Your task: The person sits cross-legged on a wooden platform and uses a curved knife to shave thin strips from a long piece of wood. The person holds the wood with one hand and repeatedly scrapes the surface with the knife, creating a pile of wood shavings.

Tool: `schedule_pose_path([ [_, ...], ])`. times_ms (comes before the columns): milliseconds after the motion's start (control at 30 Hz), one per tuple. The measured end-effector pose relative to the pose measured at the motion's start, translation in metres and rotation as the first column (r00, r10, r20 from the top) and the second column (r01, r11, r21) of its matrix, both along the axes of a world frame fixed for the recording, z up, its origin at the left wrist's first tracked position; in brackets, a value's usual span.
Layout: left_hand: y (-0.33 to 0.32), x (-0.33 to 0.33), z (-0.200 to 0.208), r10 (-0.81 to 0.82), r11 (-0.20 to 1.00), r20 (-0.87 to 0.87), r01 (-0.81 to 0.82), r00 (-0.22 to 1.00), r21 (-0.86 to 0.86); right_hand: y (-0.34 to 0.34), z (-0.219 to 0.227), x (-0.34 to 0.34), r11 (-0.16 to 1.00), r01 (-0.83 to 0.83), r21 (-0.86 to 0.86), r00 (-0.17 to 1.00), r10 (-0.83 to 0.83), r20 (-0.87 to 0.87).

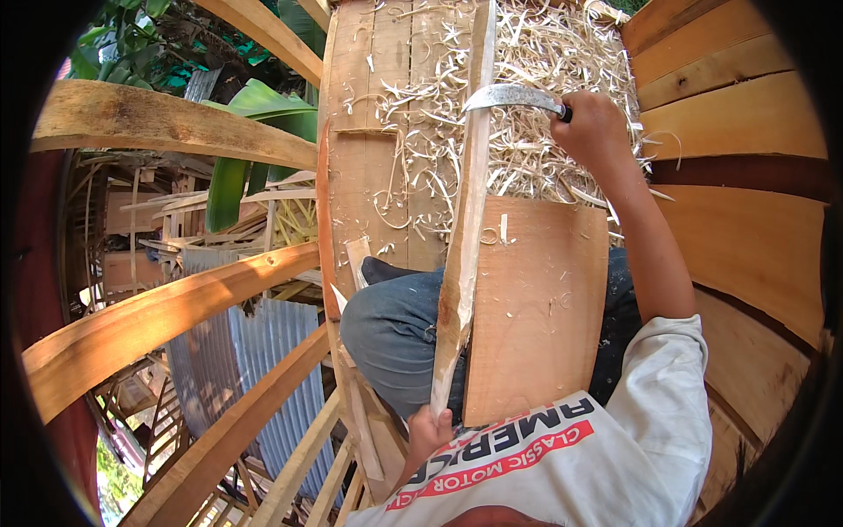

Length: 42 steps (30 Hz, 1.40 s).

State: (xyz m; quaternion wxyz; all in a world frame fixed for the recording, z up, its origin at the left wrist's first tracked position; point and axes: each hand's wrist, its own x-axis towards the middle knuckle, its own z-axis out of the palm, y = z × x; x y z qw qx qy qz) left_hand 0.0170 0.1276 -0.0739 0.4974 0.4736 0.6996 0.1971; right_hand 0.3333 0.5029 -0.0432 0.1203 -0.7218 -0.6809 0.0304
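My right hand (595, 130) is closed round the dark handle of a curved knife (514, 96). The blade reaches left and its tip end lies over the upper part of a long pale wooden strip (470, 189). Down by my shirt, my left hand (429, 430) is wrapped round the strip's near end. The strip runs from there away from me, over a wooden board (537, 299) lying across my lap. A few thin curls of wood rest on this board. The strip's near part shows brown, rough patches.
Wood shavings (562, 167) heap over the plank floor (356, 193) ahead. Curved wooden ribs (167, 316) stand at my left, with corrugated metal sheets (277, 378) and stacked timber beyond. A plank wall (729, 114) rises on the right. Broad green leaves (263, 105) hang at the far left.
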Motion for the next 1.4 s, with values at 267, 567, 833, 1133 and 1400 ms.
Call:
schedule_pose_path([
  [267,0.002,-0.001,0.001,0.019,0.997,0.038,-0.015,0.999,-0.081,0.037,-0.008,-0.019,0.997,-0.012,-0.076,0.999,0.015,0.035],
  [567,-0.004,-0.004,-0.006,0.089,0.989,0.114,-0.075,0.990,-0.124,0.070,-0.004,-0.025,0.999,0.019,-0.044,0.997,-0.016,0.077],
  [833,-0.003,-0.003,-0.001,-0.026,0.998,0.020,0.028,0.999,-0.063,0.126,-0.028,0.041,0.959,0.272,-0.073,0.944,-0.281,-0.174],
  [1133,-0.003,-0.004,-0.006,0.004,0.999,0.036,-0.003,0.999,-0.032,0.034,0.003,0.048,0.974,0.213,-0.076,0.895,-0.226,-0.386],
  [1400,0.011,0.002,0.011,-0.017,0.998,0.006,0.018,1.000,-0.062,0.031,-0.001,-0.015,0.998,0.014,-0.064,0.999,-0.016,-0.043],
])
